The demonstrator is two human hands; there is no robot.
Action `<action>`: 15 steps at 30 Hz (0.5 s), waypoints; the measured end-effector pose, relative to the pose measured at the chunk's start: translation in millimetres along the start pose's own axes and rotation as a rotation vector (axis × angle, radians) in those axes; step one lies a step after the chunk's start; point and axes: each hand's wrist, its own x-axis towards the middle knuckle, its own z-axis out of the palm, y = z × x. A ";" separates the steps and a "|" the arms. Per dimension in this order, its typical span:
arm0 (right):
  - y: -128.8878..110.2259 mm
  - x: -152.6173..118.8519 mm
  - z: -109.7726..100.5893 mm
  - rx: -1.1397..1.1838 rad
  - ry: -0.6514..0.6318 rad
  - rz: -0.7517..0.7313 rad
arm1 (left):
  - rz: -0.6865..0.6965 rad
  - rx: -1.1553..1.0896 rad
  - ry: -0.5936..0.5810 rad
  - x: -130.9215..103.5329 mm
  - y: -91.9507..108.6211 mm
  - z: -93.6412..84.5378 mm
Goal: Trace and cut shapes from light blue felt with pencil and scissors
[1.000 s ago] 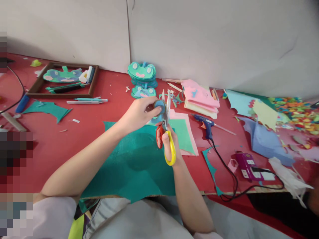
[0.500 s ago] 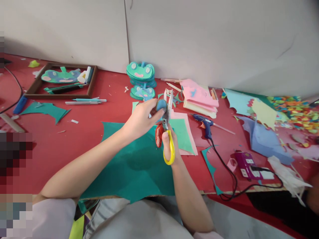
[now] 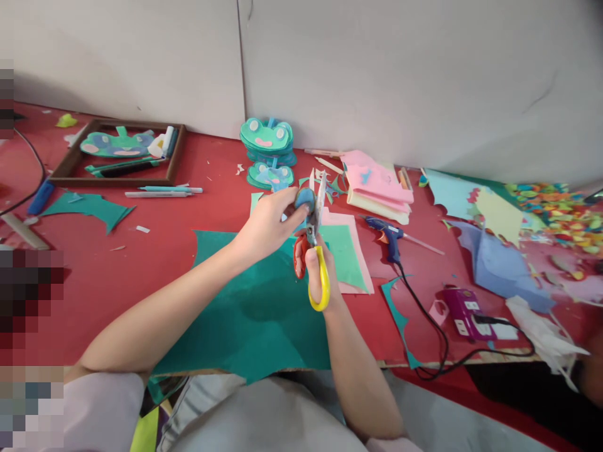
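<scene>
My left hand (image 3: 276, 220) is closed in a pinch on a small rounded piece of blue felt (image 3: 306, 198), held up over the table. My right hand (image 3: 323, 270) grips a pair of scissors (image 3: 319, 276) with one yellow and one red handle loop; its thumb is through the yellow loop. The blades point away from me, slightly parted, just right of the blue piece. I cannot tell whether they touch it. Beneath both hands lies a large dark green felt sheet (image 3: 235, 320). Beyond them stands a stack of green frog-face cutouts (image 3: 268, 141).
To the right lie light green felt (image 3: 346, 254), folded pink felt (image 3: 377, 179), a blue glue gun (image 3: 386, 233) and its cord, and a purple power strip (image 3: 464, 307). A brown wooden frame (image 3: 113, 182) with markers and pens (image 3: 162, 194) are at the left.
Both hands, the blue felt piece and the scissors stay nearly in place. The whole view has shifted very slightly.
</scene>
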 end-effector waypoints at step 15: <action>1.7 7.2 -5.8 -0.048 -0.139 0.038 | 0.042 -0.011 -0.013 3.8 -5.0 -8.4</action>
